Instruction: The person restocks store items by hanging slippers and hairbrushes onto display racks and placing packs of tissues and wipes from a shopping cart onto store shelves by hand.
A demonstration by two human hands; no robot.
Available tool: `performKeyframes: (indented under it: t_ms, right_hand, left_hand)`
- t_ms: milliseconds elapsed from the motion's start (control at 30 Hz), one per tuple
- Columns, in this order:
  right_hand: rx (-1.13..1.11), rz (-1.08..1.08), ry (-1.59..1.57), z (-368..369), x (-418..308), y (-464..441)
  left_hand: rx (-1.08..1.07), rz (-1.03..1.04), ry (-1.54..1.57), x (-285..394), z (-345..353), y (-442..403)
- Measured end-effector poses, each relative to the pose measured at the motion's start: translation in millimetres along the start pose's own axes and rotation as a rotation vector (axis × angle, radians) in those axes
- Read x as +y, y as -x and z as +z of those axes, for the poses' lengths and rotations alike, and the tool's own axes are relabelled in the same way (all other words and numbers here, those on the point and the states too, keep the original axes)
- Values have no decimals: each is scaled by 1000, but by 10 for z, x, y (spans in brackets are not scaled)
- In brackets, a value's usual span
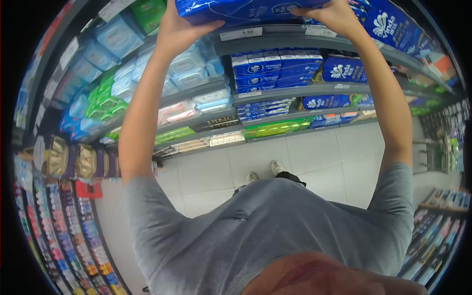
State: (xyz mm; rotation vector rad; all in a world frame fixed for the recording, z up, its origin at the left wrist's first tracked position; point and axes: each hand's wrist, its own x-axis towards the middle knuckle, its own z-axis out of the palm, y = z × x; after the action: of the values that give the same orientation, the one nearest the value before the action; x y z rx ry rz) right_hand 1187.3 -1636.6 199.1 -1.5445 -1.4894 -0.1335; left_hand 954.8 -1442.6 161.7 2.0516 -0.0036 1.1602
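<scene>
At the top edge of the view, a large blue plastic-wrapped pack of tissues is held between my two hands, partly cut off by the frame. My left hand grips its left end, thumb stretched along the lower front. On the other end, my right hand clasps the pack with the thumb on its front face; the other fingers are hidden. Just under the pack runs a shelf edge with a 9.90 price tag. Smaller blue tissue packs are stacked on the shelf below.
Blue Vinda packs fill the upper right shelf. Wet-wipe packs line the left shelves, and green packs lie along the bottom. Pale floor tiles surround my shoes. Product racks curve behind on both sides.
</scene>
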Motion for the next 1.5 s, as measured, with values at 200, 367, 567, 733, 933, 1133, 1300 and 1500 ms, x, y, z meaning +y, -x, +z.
performKeyframes:
  t_ms: [200,367,567,733,933,1133,1300,1500]
  right_hand:
    - [-11,15,111,74,62,7]
    - [-32,57,189,83,38,-41]
    - [-100,107,217,86,99,-119]
    - [-190,265,18,69,12,-188]
    - [-185,331,-110,83,-6,-219]
    - [-205,327,-57,104,-28,-238]
    - [-256,494,42,134,12,-369]
    - [-250,525,2,213,196,-488]
  left_hand:
    - [10,-20,175,-261,95,-43]
    - [3,-23,29,-370,68,-57]
    - [20,81,-7,-446,88,-99]
    - [-142,-101,-30,-481,-15,-154]
    - [-97,-61,-99,-492,-22,-155]
    - [-7,-260,-111,-625,-26,-85]
    - [101,-273,64,-681,71,-13]
    - [131,-311,83,-685,88,24]
